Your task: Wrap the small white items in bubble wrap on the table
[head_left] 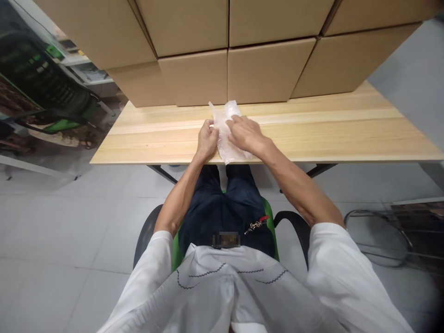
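Observation:
A sheet of clear bubble wrap (pixel 225 134), crumpled and partly folded, lies on the wooden table, its near end reaching the front edge. My left hand (pixel 207 138) is closed in a pinch on the wrap's left edge. Across the wrap's right side rests my right hand (pixel 247 132), palm down with its fingers apart and touching the plastic. A paler, bulging part of the wrap (pixel 232 108) stands up at the far end; whether something lies inside it I cannot tell.
Stacked cardboard boxes (pixel 194 76) form a wall along the back of the table (pixel 333 134). I sit on a green and black chair (pixel 291 226) close to the front edge. Another chair (pixel 45 78) stands at the left, and a round metal frame (pixel 378 238) at the right.

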The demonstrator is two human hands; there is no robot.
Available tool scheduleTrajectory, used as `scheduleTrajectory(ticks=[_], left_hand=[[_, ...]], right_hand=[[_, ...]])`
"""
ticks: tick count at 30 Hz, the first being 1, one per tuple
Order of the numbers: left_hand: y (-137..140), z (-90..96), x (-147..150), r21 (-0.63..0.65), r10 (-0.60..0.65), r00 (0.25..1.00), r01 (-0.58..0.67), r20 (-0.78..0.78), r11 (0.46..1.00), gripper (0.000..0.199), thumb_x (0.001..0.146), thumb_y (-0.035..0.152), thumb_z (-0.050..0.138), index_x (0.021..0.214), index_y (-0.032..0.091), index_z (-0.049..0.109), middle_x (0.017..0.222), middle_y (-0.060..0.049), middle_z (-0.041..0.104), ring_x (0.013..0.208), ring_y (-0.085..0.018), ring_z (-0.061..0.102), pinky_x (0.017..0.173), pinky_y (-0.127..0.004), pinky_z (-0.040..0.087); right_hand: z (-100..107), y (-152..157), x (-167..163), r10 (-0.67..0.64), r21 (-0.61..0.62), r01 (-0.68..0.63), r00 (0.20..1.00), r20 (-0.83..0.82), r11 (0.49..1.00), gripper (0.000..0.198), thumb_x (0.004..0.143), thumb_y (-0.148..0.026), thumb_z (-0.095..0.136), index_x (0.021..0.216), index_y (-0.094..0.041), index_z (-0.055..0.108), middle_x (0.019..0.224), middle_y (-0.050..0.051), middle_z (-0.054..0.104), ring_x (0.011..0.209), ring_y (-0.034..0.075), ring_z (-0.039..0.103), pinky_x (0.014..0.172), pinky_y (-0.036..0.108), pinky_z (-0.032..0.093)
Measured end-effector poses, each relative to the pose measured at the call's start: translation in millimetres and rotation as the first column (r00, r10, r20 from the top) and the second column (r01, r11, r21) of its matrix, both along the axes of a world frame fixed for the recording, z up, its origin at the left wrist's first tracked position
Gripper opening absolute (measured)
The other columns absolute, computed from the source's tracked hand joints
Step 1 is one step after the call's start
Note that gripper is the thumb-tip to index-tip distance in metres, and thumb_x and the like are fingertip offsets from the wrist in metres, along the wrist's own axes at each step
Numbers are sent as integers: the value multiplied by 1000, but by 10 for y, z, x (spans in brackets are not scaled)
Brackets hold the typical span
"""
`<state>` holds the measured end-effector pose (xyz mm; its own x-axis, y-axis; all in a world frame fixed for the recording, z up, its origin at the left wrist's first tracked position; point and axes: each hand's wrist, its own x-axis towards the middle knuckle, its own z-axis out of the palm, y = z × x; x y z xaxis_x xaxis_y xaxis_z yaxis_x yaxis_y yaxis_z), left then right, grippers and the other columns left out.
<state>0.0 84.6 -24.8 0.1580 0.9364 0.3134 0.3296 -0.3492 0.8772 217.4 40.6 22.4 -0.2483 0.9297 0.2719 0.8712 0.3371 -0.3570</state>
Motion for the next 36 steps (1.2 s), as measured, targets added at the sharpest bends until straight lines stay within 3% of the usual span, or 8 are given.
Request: scheduleTrajectory(ticks=[4,8,12,17,21,25,30,36], left_hand=[[-60,58,-67,-50,40,999,-40,1,998,46,120,51,83,159,29,74,85,3,67,81,-25,73,92,-41,63],[-110,85,-133,9,10,1000,-9,-19,1000,54,123,45,76,175,29,71,87,2,70,87,-26,79,108,-48,68],[-153,89,-221,56,28,999,-26,-44,998,62,121,38,78,182,31,71,97,-2,77,101,-30,85,121,-55,68],[-214,156,-353,46,3,990,3,-140,999,59,109,20,69,164,25,87,109,-6,89,120,-32,88,134,-57,66],[-220,197,-384,13,30,982,-28,-185,1000,55,98,14,61,142,18,96,114,-10,94,121,-32,89,130,-51,68],[-203,197,-374,17,34,968,-30,-250,999,56,98,15,59,140,16,97,108,-8,94,107,-28,89,116,-44,71],[-210,207,-390,38,23,950,-12,-310,999,55,102,15,56,137,16,98,111,-8,96,106,-27,89,111,-39,70],[-259,229,-387,29,14,938,-4,-345,1000,51,104,11,57,130,17,101,119,-9,99,113,-28,92,115,-38,71]], right_hand=[[-160,124,-156,-12,-10,12,1000,14,1000,49,125,-54,56,146,-24,90,172,28,78,157,59,70,132,90,62],[-104,93,100,-133,-71,134,991,23,988,53,122,-43,53,153,-18,88,194,29,61,151,59,76,130,92,63],[26,25,412,-217,-126,217,976,20,968,56,120,-47,62,164,-19,82,181,28,71,153,58,78,134,86,63],[99,-3,647,-264,-150,277,959,103,949,56,116,-42,66,163,-17,82,158,29,86,144,54,80,127,78,66],[197,19,687,-263,-204,280,959,109,938,45,118,-44,70,150,-18,89,149,30,88,140,52,81,128,74,64],[260,30,342,-271,-104,291,947,173,951,58,128,-49,58,165,-10,81,171,35,77,156,57,72,132,78,58],[172,-13,-311,-90,-131,144,931,353,981,63,127,-15,33,171,-11,78,175,30,77,167,49,66,139,64,52],[27,-67,-63,-143,-96,186,928,344,978,59,127,-10,32,158,-12,81,160,25,86,158,45,71,153,72,30]])
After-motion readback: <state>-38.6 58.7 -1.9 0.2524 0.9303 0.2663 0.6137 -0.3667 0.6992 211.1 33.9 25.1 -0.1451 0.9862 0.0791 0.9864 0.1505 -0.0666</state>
